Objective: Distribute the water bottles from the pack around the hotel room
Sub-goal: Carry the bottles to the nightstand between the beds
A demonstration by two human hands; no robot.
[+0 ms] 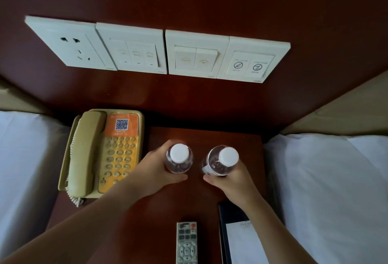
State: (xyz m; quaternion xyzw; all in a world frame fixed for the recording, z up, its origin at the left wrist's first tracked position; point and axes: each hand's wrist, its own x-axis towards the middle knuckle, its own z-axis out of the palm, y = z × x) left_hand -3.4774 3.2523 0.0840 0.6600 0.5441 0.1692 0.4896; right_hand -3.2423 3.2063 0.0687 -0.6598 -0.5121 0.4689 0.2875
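Two clear water bottles with white caps stand upright, side by side, on the dark wooden nightstand (168,205). My left hand (153,174) is wrapped around the left bottle (179,156). My right hand (232,182) grips the right bottle (222,159), which has a white label on its side. A small gap separates the bottles. The pack is out of view.
A beige telephone (100,154) with an orange keypad sits at the nightstand's left. A remote control (186,242) and a black folder with a white notepad (239,240) lie at the front. White beds flank both sides. Switches and a socket (69,43) line the wall panel.
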